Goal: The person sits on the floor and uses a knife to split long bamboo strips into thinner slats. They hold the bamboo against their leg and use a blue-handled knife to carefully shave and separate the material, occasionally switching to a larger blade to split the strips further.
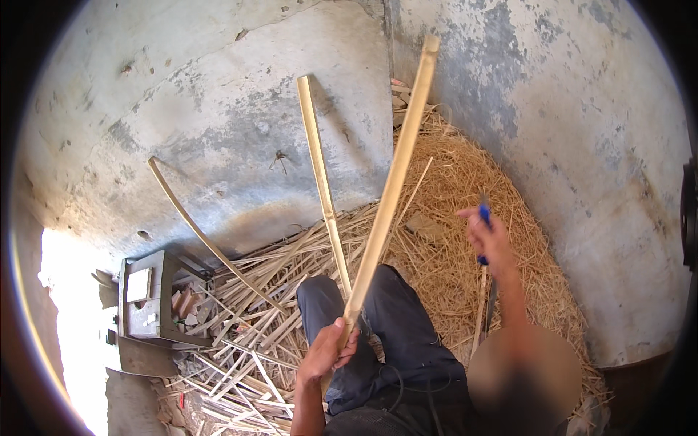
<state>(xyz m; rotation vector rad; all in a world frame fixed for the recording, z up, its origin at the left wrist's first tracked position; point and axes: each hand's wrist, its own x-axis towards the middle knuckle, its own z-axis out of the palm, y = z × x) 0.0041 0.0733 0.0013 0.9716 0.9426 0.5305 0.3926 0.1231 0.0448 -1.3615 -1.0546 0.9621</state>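
Observation:
My left hand (331,352) is closed round the lower part of a long split bamboo slat (392,182), which slants up and away to the right above my knees. Off to the right, my right hand (492,241) grips a slim blue tool (484,213); its thin dark tip points away from me, but its exact kind is unclear. That hand is apart from the slat. A second bamboo slat (318,152) rises from beside my knees toward the wall. Beneath the right hand, a narrow grey blade-like piece (491,304) stands next to a pale strip.
Cut bamboo strips (243,389) lie heaped to the left, with shavings (465,174) piled against the right wall. A thin bent strip (193,214) leans at the left wall. A grey box-like cabinet (149,294) holds broken pieces. Bare plaster walls (240,94) close in ahead.

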